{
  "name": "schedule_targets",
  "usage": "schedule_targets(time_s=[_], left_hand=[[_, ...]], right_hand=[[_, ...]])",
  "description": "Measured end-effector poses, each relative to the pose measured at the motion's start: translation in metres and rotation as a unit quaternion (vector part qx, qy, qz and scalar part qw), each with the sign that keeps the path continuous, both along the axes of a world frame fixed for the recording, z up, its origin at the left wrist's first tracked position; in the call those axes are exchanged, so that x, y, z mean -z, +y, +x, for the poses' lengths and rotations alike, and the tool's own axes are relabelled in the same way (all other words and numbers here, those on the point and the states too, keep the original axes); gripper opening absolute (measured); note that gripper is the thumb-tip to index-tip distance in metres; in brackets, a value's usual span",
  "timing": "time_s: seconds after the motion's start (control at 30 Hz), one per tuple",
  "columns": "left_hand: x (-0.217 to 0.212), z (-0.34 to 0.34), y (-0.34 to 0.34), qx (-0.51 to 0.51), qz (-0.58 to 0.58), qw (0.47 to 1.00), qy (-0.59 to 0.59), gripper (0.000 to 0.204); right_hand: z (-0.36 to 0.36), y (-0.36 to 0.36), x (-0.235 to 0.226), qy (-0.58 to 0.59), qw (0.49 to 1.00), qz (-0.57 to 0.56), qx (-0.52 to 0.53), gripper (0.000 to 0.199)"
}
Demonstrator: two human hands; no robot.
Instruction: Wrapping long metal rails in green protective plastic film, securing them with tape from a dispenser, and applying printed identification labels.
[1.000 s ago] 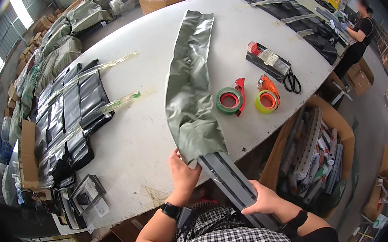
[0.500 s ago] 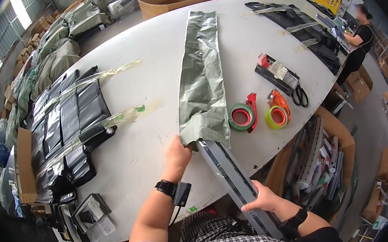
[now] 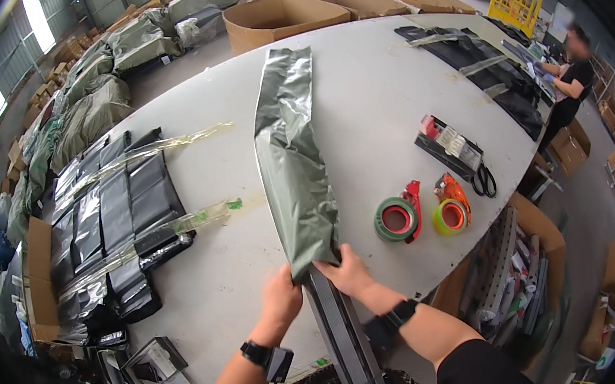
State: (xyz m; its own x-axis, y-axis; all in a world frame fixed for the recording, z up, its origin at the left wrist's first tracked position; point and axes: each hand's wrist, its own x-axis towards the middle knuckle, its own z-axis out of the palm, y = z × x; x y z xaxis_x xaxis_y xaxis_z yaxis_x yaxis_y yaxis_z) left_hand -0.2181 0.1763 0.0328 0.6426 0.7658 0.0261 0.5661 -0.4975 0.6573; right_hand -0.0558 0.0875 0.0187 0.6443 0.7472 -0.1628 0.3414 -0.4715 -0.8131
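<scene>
A long grey-green plastic bag (image 3: 290,156) lies lengthwise down the middle of the white table (image 3: 379,87). A long grey metal rail (image 3: 343,331) sticks out of the bag's near mouth toward me. My left hand (image 3: 281,300) grips the left side of the bag's open end. My right hand (image 3: 345,269) holds the right side of that same end, just above the rail. Both hands sit side by side at the near table edge.
Two tape dispensers, green (image 3: 396,218) and orange (image 3: 450,211), lie right of the bag, with scissors (image 3: 483,179) and a black tray (image 3: 449,145) beyond. Stacked black bags (image 3: 112,220) cover the left side. A person (image 3: 570,70) stands at the far right. Cardboard boxes (image 3: 281,16) ring the table.
My right hand has come forward from the rail's near end up to the bag's mouth beside my left hand. The rail has slid further into the bag.
</scene>
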Motion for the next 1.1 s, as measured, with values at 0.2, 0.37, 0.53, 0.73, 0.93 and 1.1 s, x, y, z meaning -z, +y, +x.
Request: schedule_targets(time_s=[0.2, 0.37, 0.53, 0.73, 0.93, 1.1], left_hand=[[0.005, -0.083, -0.074, 0.077, -0.143, 0.974, 0.155, 0.021], [0.039, -0.141, -0.142, 0.285, -0.308, 0.903, 0.095, 0.043], [0.015, -0.076, -0.074, 0.199, -0.201, 0.945, 0.162, 0.034], [0.003, -0.071, -0.066, 0.17, -0.22, 0.919, 0.278, 0.032], [-0.088, -0.034, -0.027, 0.276, -0.238, 0.808, 0.463, 0.065], [-0.139, 0.158, -0.021, 0.186, 0.04, 0.968, 0.162, 0.016]], right_hand=[[-0.01, -0.098, -0.024, -0.126, 0.947, -0.02, -0.293, 0.012], [-0.021, -0.188, -0.013, 0.162, 0.875, -0.142, -0.433, 0.039], [0.03, -0.091, 0.003, 0.278, 0.894, -0.098, -0.338, 0.027], [0.071, -0.06, -0.013, 0.274, 0.798, -0.178, -0.506, 0.02], [0.252, -0.121, -0.055, 0.174, 0.934, -0.035, -0.311, 0.034], [0.426, -0.144, -0.066, -0.165, 0.984, 0.016, -0.061, 0.015]])
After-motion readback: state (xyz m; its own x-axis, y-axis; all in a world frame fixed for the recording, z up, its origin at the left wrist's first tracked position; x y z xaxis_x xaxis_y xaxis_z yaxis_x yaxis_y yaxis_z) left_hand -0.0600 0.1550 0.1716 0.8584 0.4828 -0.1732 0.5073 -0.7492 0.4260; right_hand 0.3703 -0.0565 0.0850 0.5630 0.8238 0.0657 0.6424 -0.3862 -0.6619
